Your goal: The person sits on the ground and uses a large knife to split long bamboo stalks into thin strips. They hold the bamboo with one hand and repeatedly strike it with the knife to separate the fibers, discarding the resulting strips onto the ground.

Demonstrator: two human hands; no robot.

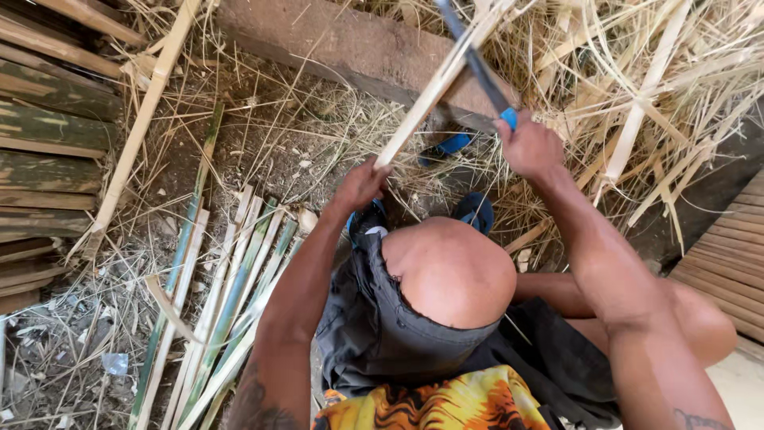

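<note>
Bamboo work fills the view from above: the person sits low with one bare knee (450,271) raised, dark shorts (374,318) bunched around it and a yellow and orange patterned cloth (446,402) at the bottom edge. The left hand (362,185) is closed in a fist around the lower end of a pale bamboo strip (434,87), which rises tilted up and to the right toward the top of the picture. The right hand (529,147) is also closed tight, gripping the blue handle (508,118) of a knife whose dark blade (473,56) slants up and to the left. Blade and strip cross each other above the hands; whether the edge has entered the bamboo cannot be told. Beyond the hands, a blue sandal (475,211) shows on the ground past the knee, and another blue piece (450,146) lies just under the strip. To the left of the person, a row of split strips (231,302), green on one side and pale on the other, lies side by side on the dirt floor (263,143). Broader bamboo slats (48,151) are stacked at the far left. Dry shavings and straw (637,72) are heaped at the upper right, beside a grey beam (350,44). Wooden planks (732,263) show at the right edge.
</note>
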